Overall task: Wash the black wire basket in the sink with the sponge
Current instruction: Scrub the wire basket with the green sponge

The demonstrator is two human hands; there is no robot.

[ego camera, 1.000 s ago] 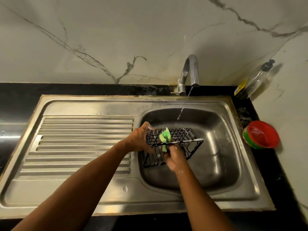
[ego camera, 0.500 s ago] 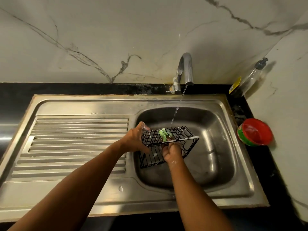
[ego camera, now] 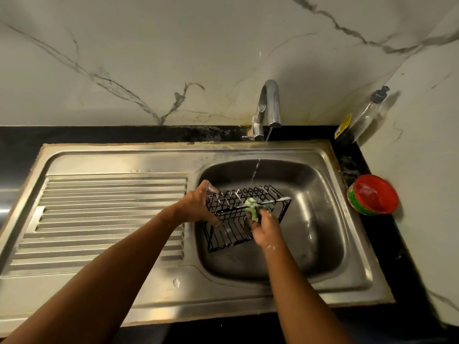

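One basket (ego camera: 233, 227), half soaped

One black wire basket leans in the sink (ego camera: 323, 219) basin, with foam along its top rim. The left hand (ego camera: 196, 204) grips its left end, fingers curled round the wires. The right hand (ego camera: 265, 229) has its fingers clamped on the one green sponge (ego camera: 253, 212) at the near rim. Scrubbing looks midway, and the lower wires and rinse remain. One tap (ego camera: 269, 103) runs. One red bowl (ego camera: 372, 194) and one bottle (ego camera: 367, 110) stand on the desk (ego camera: 407, 256).

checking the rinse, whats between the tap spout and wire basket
Head view: only a thin water stream, falling from the tap spout toward the far rim of the black wire basket.
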